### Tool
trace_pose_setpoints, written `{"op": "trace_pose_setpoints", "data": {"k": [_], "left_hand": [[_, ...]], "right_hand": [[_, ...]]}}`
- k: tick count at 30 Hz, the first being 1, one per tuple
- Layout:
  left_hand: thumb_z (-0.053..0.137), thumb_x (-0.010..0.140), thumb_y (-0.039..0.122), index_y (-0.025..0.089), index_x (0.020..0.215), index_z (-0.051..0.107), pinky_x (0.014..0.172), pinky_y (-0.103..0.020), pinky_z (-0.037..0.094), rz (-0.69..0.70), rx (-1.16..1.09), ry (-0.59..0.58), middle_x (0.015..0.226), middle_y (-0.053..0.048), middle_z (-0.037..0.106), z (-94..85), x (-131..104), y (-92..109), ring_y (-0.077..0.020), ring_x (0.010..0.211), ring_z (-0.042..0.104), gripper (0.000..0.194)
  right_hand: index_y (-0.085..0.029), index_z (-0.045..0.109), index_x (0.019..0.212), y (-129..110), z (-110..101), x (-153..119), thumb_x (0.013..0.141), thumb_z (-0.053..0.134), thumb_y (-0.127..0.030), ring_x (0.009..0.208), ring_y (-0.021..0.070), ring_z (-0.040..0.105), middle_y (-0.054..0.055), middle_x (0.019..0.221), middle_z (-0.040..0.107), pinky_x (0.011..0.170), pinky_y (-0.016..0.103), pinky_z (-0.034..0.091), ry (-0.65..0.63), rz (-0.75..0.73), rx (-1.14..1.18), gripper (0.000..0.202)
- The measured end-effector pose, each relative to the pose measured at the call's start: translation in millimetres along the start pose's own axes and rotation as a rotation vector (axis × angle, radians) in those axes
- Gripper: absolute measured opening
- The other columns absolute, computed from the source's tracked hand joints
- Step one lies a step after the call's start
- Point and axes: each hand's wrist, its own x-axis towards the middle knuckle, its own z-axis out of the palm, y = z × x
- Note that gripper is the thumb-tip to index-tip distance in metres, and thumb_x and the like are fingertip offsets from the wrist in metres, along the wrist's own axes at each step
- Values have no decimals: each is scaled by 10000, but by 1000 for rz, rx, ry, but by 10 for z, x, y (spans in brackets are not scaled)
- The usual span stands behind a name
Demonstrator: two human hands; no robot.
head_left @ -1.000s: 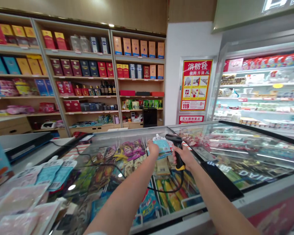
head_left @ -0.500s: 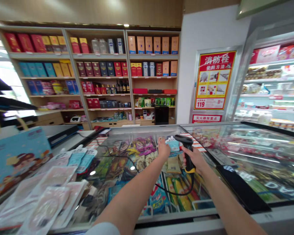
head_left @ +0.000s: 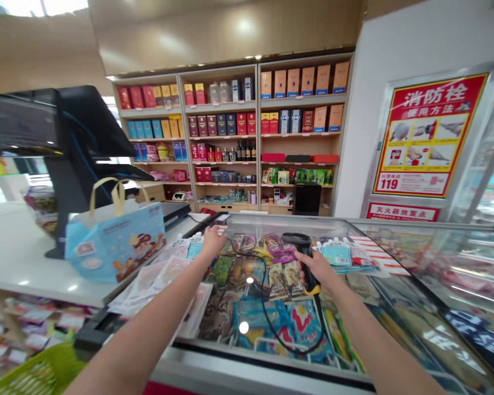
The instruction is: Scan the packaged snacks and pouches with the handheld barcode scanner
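Note:
My right hand (head_left: 321, 270) is wrapped round the handle of a black and yellow barcode scanner (head_left: 297, 239), held above the glass freezer top. Its black cable (head_left: 267, 312) loops down over the glass. Stretched out to the left, my left hand (head_left: 214, 241) has its fingers apart and nothing visible in them. Just beside it lie spouted blue-and-white pouches (head_left: 194, 248), partly covered by the hand and forearm. More blue spouted pouches (head_left: 336, 253) sit right of the scanner. Flat clear packs (head_left: 158, 281) are piled along my left forearm.
Frozen goods show through the freezer glass (head_left: 247, 219). On the white counter (head_left: 20, 241) at left stand a blue paper bag (head_left: 115, 241) and a black checkout terminal (head_left: 74, 137). A green basket (head_left: 41, 373) is at lower left. Shelves (head_left: 222, 104) with boxes line the back wall.
The view has turned left, bringing the terminal and basket in. My left hand has moved from the right-hand blue pouches to those at left. The scanner stays in my right hand.

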Motion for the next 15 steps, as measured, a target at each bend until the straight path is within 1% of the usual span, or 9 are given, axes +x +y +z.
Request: {"op": "trace_pose_setpoints", "data": {"k": [1, 3, 5, 6, 8, 10, 12, 15], "left_hand": [[651, 701, 246, 165, 1006, 615, 964, -338, 426, -9, 61, 18, 1199, -164, 601, -180, 53, -160, -289, 1203, 545, 317], [667, 700, 296, 158, 1027, 592, 898, -356, 458, -101, 180, 19, 1110, -172, 642, -492, 143, -472, -316, 1120, 599, 363], [714, 664, 349, 162, 990, 586, 824, -369, 480, -217, 286, 5, 1005, -163, 672, -722, 217, -765, -344, 1038, 637, 397], [739, 638, 370, 167, 950, 589, 796, -372, 485, -255, 326, -11, 957, -154, 681, -803, 249, -898, -355, 1007, 648, 401], [782, 585, 406, 176, 854, 590, 770, -379, 488, -280, 384, -55, 886, -144, 687, -900, 304, -1116, -371, 973, 656, 403], [807, 543, 444, 181, 783, 591, 769, -393, 491, -267, 415, -103, 850, -146, 690, -934, 351, -1253, -380, 956, 656, 417], [823, 505, 466, 178, 771, 607, 786, -415, 492, -263, 437, -135, 862, -156, 698, -939, 392, -1301, -392, 967, 650, 447], [844, 454, 445, 154, 833, 647, 841, -437, 483, -281, 434, -165, 951, -180, 703, -954, 454, -1260, -409, 1022, 629, 517]], "right_hand": [[-205, 464, 741, 10, 104, 26, 703, 724, -370, 357, 96, 488, -66, 483, 534, 335, 221, 448, -19, -2, 4, 311], [-205, 463, 738, 44, 291, 80, 702, 723, -378, 362, 96, 490, -68, 481, 531, 337, 218, 445, -57, -7, 14, 313], [-204, 457, 701, 100, 436, 132, 710, 712, -395, 354, 95, 483, -66, 455, 512, 344, 220, 446, -88, 5, 2, 319], [-202, 457, 687, 136, 490, 156, 713, 708, -402, 351, 95, 482, -64, 445, 507, 350, 220, 448, -104, 11, -10, 322], [-200, 466, 683, 215, 558, 194, 710, 709, -411, 347, 94, 478, -62, 439, 511, 356, 221, 447, -127, 18, -30, 323], [-201, 479, 707, 289, 584, 212, 703, 712, -408, 354, 95, 484, -64, 462, 532, 356, 221, 446, -135, 8, -33, 312], [-203, 476, 701, 339, 583, 209, 713, 702, -396, 352, 97, 480, -65, 466, 531, 351, 223, 440, -125, 20, -46, 297], [-204, 453, 645, 362, 558, 184, 756, 666, -380, 327, 97, 459, -63, 420, 489, 346, 224, 425, -78, 98, -84, 298]]}}
